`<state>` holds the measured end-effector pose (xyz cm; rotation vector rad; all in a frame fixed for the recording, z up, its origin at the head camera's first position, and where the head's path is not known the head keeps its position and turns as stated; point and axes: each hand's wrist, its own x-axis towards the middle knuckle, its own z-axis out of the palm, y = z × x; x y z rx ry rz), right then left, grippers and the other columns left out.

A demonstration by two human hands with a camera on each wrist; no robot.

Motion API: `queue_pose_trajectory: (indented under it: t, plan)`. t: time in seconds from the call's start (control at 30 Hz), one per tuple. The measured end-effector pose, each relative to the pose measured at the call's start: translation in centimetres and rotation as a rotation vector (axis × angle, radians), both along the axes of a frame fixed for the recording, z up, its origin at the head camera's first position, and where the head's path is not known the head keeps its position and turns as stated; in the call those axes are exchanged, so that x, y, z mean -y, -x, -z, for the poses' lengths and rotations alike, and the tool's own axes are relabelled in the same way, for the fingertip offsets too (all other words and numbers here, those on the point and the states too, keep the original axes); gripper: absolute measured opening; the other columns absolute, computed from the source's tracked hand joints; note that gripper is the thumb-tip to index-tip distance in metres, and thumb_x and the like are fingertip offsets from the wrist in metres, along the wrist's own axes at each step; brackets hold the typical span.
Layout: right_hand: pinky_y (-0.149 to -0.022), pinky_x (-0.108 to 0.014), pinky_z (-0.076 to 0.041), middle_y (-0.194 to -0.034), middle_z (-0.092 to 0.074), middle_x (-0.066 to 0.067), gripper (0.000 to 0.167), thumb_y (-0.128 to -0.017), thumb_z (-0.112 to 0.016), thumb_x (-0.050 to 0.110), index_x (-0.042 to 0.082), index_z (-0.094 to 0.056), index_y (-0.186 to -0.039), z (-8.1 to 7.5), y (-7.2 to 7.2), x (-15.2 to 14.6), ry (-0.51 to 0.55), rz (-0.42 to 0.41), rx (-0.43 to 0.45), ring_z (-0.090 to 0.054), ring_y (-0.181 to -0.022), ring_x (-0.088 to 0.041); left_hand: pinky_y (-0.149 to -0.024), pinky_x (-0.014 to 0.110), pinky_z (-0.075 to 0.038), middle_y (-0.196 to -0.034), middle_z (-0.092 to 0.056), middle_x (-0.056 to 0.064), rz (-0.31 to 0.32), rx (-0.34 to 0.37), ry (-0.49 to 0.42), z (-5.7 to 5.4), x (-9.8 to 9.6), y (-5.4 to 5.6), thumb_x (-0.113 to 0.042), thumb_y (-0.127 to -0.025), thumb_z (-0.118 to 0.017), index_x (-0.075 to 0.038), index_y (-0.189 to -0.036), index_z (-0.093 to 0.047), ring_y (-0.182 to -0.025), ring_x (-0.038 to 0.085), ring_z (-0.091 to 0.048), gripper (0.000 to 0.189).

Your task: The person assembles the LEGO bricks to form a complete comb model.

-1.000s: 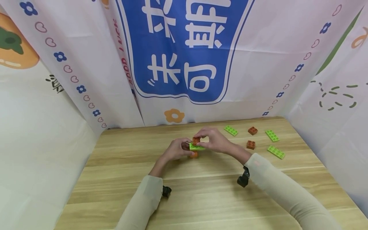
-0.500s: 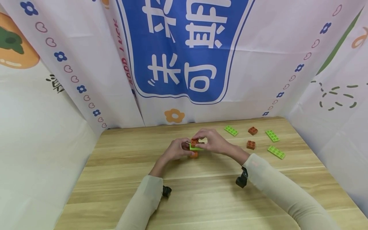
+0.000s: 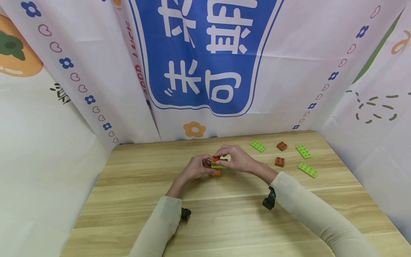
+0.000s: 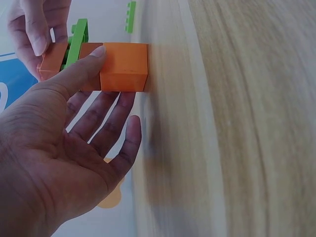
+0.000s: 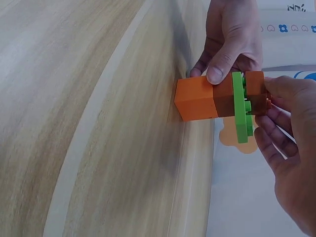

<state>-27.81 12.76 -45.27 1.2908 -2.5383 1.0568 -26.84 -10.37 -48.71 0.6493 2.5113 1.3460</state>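
A small toy-brick stack stands on the table between the hands: an orange block point(image 5: 196, 98) at the bottom, a brown brick point(image 5: 223, 98) above it, then a flat green plate point(image 5: 240, 108). My left hand point(image 3: 196, 167) grips the stack, its thumb across the join of the orange and lower brown bricks, fingers behind. My right hand point(image 3: 237, 159) pinches another brown brick point(image 5: 255, 91) by its sides at one end of the green plate's studs. This upper brick looks nearly flush with the plate; whether it is fully seated I cannot tell.
On the wooden table point(image 3: 224, 214), to the right, lie two brown bricks, a nearer one point(image 3: 279, 161) and a farther one point(image 3: 282, 146). Around them are three green plates point(image 3: 258, 146) point(image 3: 303, 151) point(image 3: 308, 170). A printed cloth point(image 3: 179, 121) hangs behind the table.
My right hand has shifted slightly left and brought the upper brown brick down onto the end of the green plate. The left hand has stayed in place on the stack.
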Motion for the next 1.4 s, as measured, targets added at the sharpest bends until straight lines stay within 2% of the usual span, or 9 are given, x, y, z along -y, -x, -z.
queue_pose_trajectory:
  t: [0.5,0.73,0.97,1.13,1.27,1.4]
  plan:
    - [-0.081,-0.047,-0.063,-0.108,-0.08,-0.007,0.023,-0.094,-0.083,0.013,0.004,-0.08,-0.115,-0.35,-0.19,0.27,-0.003,-0.008,-0.003,-0.075,-0.099,-0.02,-0.088,0.036,-0.062,-0.111,-0.078,0.006,-0.005,0.004,0.006,-0.06,-0.1,0.02,-0.012,-0.088,-0.088,-0.011,-0.112,-0.074,-0.1,0.019,-0.075,0.028]
    - [-0.08,-0.043,-0.063,-0.107,-0.08,-0.007,0.023,-0.093,-0.083,0.011,0.004,-0.08,-0.115,-0.48,-0.37,0.33,-0.013,-0.011,0.004,-0.075,-0.098,-0.019,-0.087,0.036,-0.061,-0.109,-0.078,0.004,-0.005,0.002,0.018,0.03,-0.14,0.02,-0.014,-0.088,-0.089,-0.012,-0.109,-0.074,-0.098,0.018,-0.074,0.026]
    - [-0.084,-0.049,-0.063,-0.107,-0.08,-0.007,0.023,-0.093,-0.083,0.01,0.004,-0.08,-0.116,-0.37,-0.1,0.56,-0.019,0.004,0.021,-0.075,-0.1,-0.021,-0.086,0.035,-0.061,-0.107,-0.078,0.002,-0.013,0.008,0.019,-0.08,0.07,0.16,-0.016,-0.088,-0.09,-0.012,-0.11,-0.074,-0.096,0.016,-0.073,0.028]
    - [-0.086,-0.046,-0.063,-0.109,-0.08,-0.007,0.024,-0.093,-0.083,0.011,0.004,-0.08,-0.116,-0.61,-0.37,0.61,-0.021,0.006,0.008,-0.075,-0.101,-0.021,-0.088,0.037,-0.061,-0.109,-0.078,0.005,0.001,0.002,0.004,-0.19,0.2,0.06,-0.017,-0.088,-0.089,-0.01,-0.111,-0.074,-0.098,0.019,-0.074,0.028]
    - [-0.086,-0.045,-0.063,-0.109,-0.08,-0.007,0.024,-0.093,-0.083,0.011,0.005,-0.08,-0.116,-0.41,-0.42,0.54,-0.015,0.015,0.004,-0.075,-0.101,-0.021,-0.088,0.037,-0.061,-0.109,-0.078,0.004,-0.002,0.005,0.01,-0.12,0.16,0.09,-0.017,-0.088,-0.089,-0.011,-0.111,-0.074,-0.098,0.018,-0.074,0.029]
    - [-0.085,-0.048,-0.063,-0.109,-0.08,-0.007,0.024,-0.094,-0.083,0.012,0.006,-0.08,-0.117,-0.07,-0.25,0.5,-0.007,0.024,0.021,-0.075,-0.101,-0.021,-0.087,0.037,-0.061,-0.109,-0.078,0.003,-0.01,0.013,0.017,-0.16,0.16,0.06,-0.017,-0.088,-0.089,-0.011,-0.112,-0.074,-0.098,0.018,-0.073,0.029]
